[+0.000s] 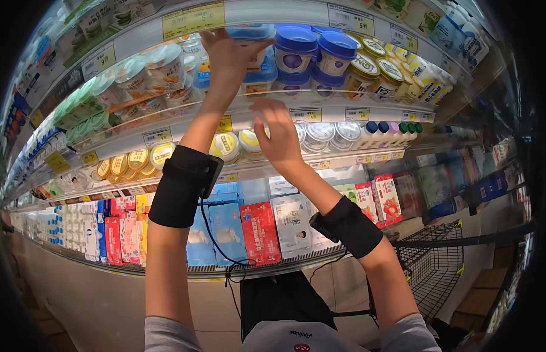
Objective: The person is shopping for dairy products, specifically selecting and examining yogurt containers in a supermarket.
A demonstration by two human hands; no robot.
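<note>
My left hand point(229, 55) reaches to the upper shelf, its spread fingers around a clear tub with a blue lid point(251, 33) that sits above other blue-lidded tubs point(264, 72). How firmly the fingers hold it is hidden. Lower and to the right, my right hand point(277, 132) is raised with bent fingers at the shelf's front edge, and nothing shows in it. Stacked tubs with dark blue lids point(295, 44) stand right of the left hand. Clear-lidded cups point(163, 61) stand to its left.
Price-tag rails point(339, 115) run along the shelf fronts. White-lidded tubs point(321, 132) fill the shelf below. Boxed drinks point(260, 233) line the bottom shelf. A black wire shopping cart point(431, 268) stands at the right. Cables hang from the black wrist bands.
</note>
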